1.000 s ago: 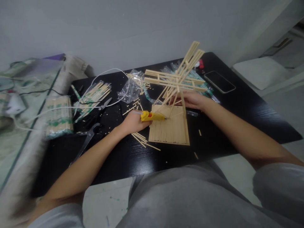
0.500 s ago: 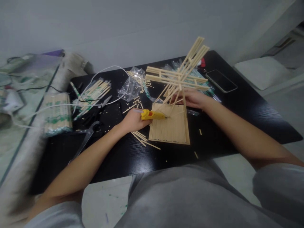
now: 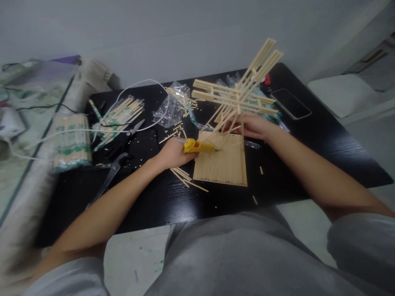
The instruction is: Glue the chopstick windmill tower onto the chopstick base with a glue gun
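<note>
My left hand is closed around a yellow hot glue gun, whose nozzle points right, over a flat panel of wooden sticks. On this panel stands a windmill-shaped stick model, with crossed blades at the top and slanting thin legs below. My right hand is at the back right of the model, its fingers closed about the legs and partly hidden by the sticks. The glue gun's tip is close to the panel near the legs; whether it touches cannot be made out.
Left on the black table lie scissors, pliers and packs of chopsticks. A white cable loops across. Plastic wrappers and stick scraps lie behind; a phone rests at right.
The view has shifted slightly. The model's blades appear a little higher and farther right, tilting with the right hand's hold. The glue gun stays over the panel in my left hand.
</note>
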### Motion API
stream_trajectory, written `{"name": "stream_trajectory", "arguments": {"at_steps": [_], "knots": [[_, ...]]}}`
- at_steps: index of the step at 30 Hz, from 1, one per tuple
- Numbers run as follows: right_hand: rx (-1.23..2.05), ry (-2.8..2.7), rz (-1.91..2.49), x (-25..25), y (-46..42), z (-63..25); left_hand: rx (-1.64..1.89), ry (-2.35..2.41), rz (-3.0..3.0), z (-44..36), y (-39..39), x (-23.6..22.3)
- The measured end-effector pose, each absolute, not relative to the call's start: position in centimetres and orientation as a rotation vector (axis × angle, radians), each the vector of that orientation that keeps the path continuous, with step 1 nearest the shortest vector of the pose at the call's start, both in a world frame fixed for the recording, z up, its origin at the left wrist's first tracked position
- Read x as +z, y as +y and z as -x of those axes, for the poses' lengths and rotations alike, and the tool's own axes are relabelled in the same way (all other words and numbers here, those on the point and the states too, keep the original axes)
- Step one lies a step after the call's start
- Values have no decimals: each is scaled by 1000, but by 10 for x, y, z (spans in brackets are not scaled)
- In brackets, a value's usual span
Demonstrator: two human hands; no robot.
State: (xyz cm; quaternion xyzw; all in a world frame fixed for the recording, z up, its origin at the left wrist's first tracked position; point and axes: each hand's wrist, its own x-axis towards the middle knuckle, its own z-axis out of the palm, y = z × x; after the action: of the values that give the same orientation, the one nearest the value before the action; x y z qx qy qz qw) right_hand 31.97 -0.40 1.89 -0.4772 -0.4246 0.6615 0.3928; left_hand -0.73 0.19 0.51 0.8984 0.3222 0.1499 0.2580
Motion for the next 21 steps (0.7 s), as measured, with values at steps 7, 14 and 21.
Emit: {"name": "stream_trajectory", "arguments": {"at_steps": [7, 14, 21], "knots": [[1655, -1099, 1225, 18, -3, -322, 381, 920, -2399, 7, 0, 7], [1663, -1085, 1186, 10, 0, -327, 393, 870, -2381, 6, 0, 7], [1677, -1054, 1192, 9, 0, -326, 395, 888, -2389, 7, 1, 5]]}}
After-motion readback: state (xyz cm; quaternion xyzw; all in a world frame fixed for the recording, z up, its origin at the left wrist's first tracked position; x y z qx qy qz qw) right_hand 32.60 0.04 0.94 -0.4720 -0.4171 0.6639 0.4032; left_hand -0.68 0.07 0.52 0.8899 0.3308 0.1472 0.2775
